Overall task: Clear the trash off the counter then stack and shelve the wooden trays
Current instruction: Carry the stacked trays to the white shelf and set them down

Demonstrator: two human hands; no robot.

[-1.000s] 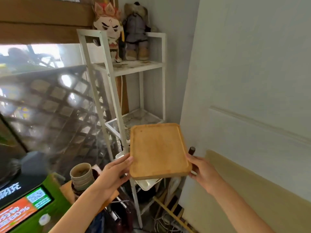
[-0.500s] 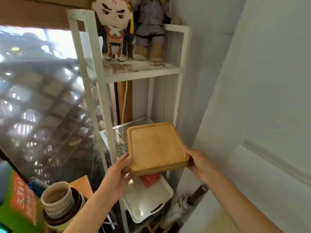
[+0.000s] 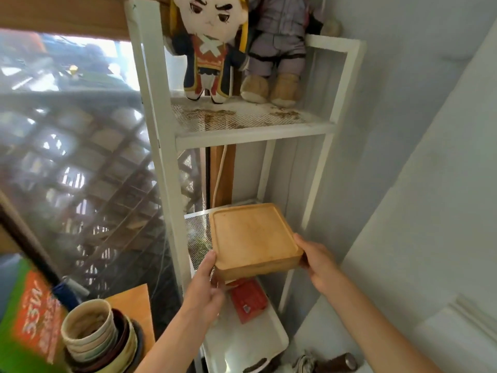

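I hold a stack of wooden trays [image 3: 252, 238] level between both hands, partly over the mesh middle shelf [image 3: 197, 232] of a white metal rack [image 3: 161, 146]. My left hand [image 3: 207, 284] grips the near left corner from below. My right hand [image 3: 317, 258] grips the near right corner. The far edge of the trays sits over the shelf; whether the bottom rests on the mesh is hidden.
Two plush dolls [image 3: 212, 49] stand on the rack's top shelf. A white plastic tray [image 3: 242, 345] with a red packet [image 3: 248, 300] lies on the shelf below. Stacked bowls [image 3: 94, 335] sit lower left. A white wall [image 3: 430, 184] closes the right side.
The view has tilted up and moved closer to the rack. My hands have carried the trays forward, from in front of the rack to over its middle shelf.
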